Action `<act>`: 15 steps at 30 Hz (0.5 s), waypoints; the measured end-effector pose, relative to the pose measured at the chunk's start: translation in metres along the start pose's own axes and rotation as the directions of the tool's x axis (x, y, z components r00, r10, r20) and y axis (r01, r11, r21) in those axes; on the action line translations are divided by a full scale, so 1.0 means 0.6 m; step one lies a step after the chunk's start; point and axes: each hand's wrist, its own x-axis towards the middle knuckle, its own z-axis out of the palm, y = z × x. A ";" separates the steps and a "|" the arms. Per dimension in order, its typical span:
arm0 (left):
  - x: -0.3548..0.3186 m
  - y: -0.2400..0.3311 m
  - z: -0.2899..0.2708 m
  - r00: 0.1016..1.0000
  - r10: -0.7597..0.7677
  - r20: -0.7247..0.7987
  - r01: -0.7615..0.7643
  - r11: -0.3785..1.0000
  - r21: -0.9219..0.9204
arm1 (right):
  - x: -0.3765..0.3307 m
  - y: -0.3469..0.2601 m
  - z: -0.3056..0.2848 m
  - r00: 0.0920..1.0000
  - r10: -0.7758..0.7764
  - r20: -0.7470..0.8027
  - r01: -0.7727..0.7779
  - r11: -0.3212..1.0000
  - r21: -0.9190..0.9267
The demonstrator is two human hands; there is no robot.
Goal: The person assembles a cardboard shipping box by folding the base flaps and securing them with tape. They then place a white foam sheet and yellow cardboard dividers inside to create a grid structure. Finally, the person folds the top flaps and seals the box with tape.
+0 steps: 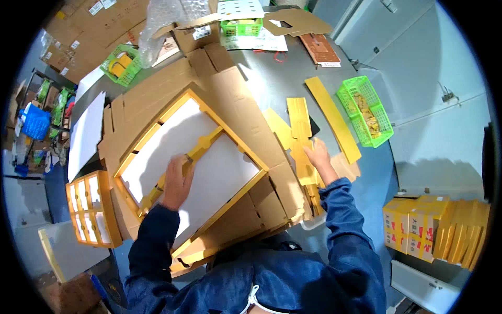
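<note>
Yellow frame (pixel 253 156): nine o'clock, on cardboard (pixel 241 107). Crossbar (pixel 198 150): spanning it, your left hand (pixel 177 184) closed on it. Your right hand (pixel 318 155): three o'clock, at yellow strips (pixel 300 141), grip unclear. Apparent step: positioning crossbar; next move calls for aligned ends.

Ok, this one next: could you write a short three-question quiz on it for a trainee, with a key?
1. Which hand is on the yellow slat inside the yellow frame?
2. True or false: the right hand is at yellow boards outside the frame.
3. The basket right of those boards is: A) red, B) green, C) white.

Key: 1. The left hand. 2. True. 3. B.
</note>
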 end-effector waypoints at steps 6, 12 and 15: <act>-0.267 0.012 -0.101 0.767 -0.104 0.633 0.031 0.992 0.126 | -0.055 0.027 0.086 0.999 0.039 0.008 -0.036 0.977 -0.209; -0.336 0.020 -0.081 0.790 -0.261 0.554 0.163 0.962 0.220 | -0.041 0.017 0.112 0.999 0.043 0.015 -0.036 0.946 -0.322; -0.324 0.029 -0.046 0.747 -0.213 0.629 0.080 0.969 0.232 | -0.024 0.032 0.107 0.999 0.036 0.033 -0.024 0.951 -0.308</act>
